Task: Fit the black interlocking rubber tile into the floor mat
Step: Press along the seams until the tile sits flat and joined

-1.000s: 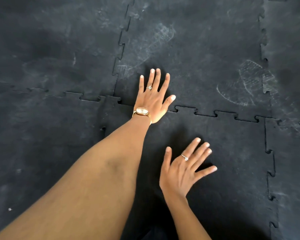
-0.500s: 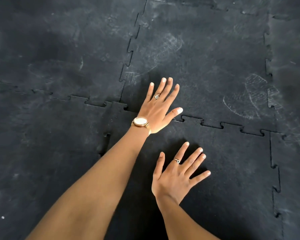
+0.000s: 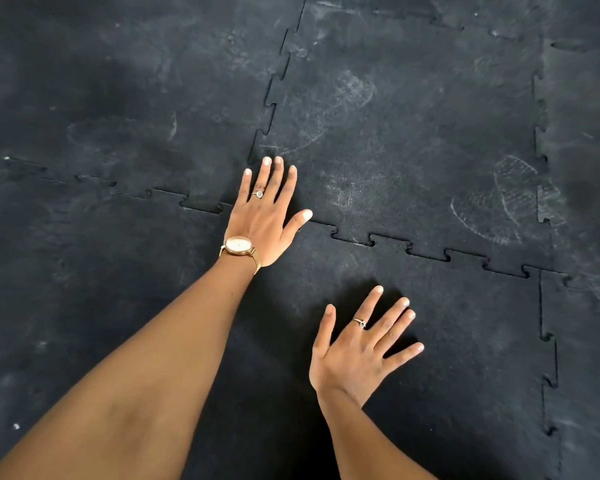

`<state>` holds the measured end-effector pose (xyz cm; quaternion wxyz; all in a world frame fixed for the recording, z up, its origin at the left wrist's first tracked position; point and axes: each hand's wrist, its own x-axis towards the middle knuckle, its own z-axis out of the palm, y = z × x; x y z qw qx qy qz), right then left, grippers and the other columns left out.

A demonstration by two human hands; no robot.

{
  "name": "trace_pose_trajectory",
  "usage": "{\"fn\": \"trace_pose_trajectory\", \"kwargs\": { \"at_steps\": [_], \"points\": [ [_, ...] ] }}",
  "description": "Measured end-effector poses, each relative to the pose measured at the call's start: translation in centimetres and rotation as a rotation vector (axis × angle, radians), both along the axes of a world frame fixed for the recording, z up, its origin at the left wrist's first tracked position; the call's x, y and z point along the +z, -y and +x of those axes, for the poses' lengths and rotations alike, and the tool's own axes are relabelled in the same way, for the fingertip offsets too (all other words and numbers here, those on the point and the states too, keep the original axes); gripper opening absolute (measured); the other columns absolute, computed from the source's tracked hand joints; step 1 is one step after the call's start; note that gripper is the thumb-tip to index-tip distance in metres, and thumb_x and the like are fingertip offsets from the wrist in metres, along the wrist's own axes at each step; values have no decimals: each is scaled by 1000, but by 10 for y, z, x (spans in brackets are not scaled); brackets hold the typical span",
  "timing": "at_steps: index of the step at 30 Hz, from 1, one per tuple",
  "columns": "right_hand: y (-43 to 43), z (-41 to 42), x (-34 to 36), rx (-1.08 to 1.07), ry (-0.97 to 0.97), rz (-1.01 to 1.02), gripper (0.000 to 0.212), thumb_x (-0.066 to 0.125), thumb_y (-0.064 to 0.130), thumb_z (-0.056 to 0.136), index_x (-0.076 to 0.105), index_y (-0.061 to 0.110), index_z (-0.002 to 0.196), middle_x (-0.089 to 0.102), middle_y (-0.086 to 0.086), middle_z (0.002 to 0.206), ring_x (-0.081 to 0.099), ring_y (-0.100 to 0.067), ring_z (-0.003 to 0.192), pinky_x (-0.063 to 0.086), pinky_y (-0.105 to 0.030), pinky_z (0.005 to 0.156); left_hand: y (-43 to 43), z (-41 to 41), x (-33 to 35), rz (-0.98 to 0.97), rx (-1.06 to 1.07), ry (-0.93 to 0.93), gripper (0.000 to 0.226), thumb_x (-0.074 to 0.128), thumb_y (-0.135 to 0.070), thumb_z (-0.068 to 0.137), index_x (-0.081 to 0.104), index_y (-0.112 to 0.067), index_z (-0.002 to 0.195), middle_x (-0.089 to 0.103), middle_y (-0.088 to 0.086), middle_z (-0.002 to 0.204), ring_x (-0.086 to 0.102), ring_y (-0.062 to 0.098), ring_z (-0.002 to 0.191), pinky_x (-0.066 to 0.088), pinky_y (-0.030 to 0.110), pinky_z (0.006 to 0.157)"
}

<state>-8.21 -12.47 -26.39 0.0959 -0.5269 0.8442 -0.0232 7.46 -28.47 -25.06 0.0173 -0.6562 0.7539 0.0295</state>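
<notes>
The black interlocking rubber tile (image 3: 464,341) lies flat in the lower middle, its toothed far and right edges meshed with the surrounding floor mat (image 3: 412,133). My left hand (image 3: 263,220), with a watch and a ring, rests palm down with fingers spread over the tile's far-left corner, where the seams meet. Further in on the tile, my right hand (image 3: 357,351) lies flat with splayed fingers and holds nothing. My left forearm hides the tile's left edge.
Dusty black mat tiles fill the whole view, joined by zigzag seams. Pale shoe prints (image 3: 499,202) mark the far tile. A few white specks (image 3: 16,426) lie at the lower left.
My left hand has slid left along the far seam onto the corner junction. My right hand has shifted slightly left on the tile. The view has tilted up a little.
</notes>
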Motion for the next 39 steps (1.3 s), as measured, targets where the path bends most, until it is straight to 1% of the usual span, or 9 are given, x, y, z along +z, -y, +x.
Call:
{"fn": "trace_pose_trajectory", "kwargs": {
  "at_steps": [3, 6, 9, 17, 23, 26, 29, 34, 39],
  "points": [
    [1, 0, 0, -2, -2, 3, 76, 20, 59, 95, 13, 15, 156, 7, -22, 162, 0, -35, 151, 3, -67, 115, 1, 0, -3, 18, 9, -20, 77, 4, -61, 95, 4, -13, 155, 4, 12, 162, -1, 30, 150, 3, 49, 121],
    [-1, 0, -1, 3, -6, 1, 76, 17, 61, 96, 11, 15, 156, 5, -21, 162, -2, -34, 151, 2, -67, 115, 1, 2, -5, 36, 15, -40, 77, 3, -62, 94, 2, -15, 155, 2, 12, 163, -3, 30, 150, 1, 49, 121],
    [-1, -2, -4, 13, -11, -14, 77, 17, 62, 96, 10, 15, 156, 4, -20, 162, -3, -33, 151, 2, -67, 115, 1, 3, -10, 11, 19, -49, 78, 3, -64, 94, 1, -16, 155, 3, 14, 162, -4, 30, 150, -1, 49, 121],
    [0, 0, -1, 5, -30, 30, 77, 12, 62, 95, 3, 16, 156, 0, -20, 162, -5, -34, 151, 1, -67, 115, 1, 3, -12, 10, 8, -40, 81, 3, -67, 92, 1, -17, 155, 2, 14, 162, -5, 28, 150, -3, 50, 120],
    [0, -1, -3, 16, -47, 40, 83, 12, 69, 93, 2, 16, 156, 0, -21, 162, -5, -35, 150, 0, -67, 115, 1, 4, -12, 10, 7, -51, 83, 1, -69, 90, -1, -19, 156, 0, 15, 162, -6, 28, 150, -4, 51, 120],
    [1, 0, -2, 3, -49, 34, 83, 14, 69, 93, 6, 16, 156, 2, -21, 162, -3, -35, 150, 0, -67, 115, 0, 2, -12, 7, -3, -44, 79, 2, -66, 93, 0, -18, 156, 1, 15, 162, -7, 30, 149, -5, 53, 119],
    [2, 1, 1, 4, -28, 38, 83, 16, 68, 93, 7, 15, 156, 2, -21, 162, -3, -35, 150, -1, -67, 115, 0, 1, -10, 4, -1, -30, 70, 5, -55, 97, 3, -16, 155, 3, 14, 162, -5, 31, 149, -2, 57, 118],
    [2, 0, 0, 6, -17, 43, 83, 16, 69, 93, 5, 16, 156, 1, -20, 162, -4, -35, 150, 0, -68, 114, -4, -3, -4, 29, 22, -22, 62, 9, -44, 101, -1, -17, 155, -1, 14, 162, -7, 30, 149, -5, 55, 118],
    [1, 1, 0, 0, 1, 18, 83, 17, 68, 93, 7, 16, 156, 2, -21, 162, -3, -35, 150, 0, -68, 115, 4, -15, 2, 234, 108, -113, 60, 19, -40, 105, -11, -22, 154, -19, 17, 159, -23, 31, 146, -13, 58, 114]
  ]
}}
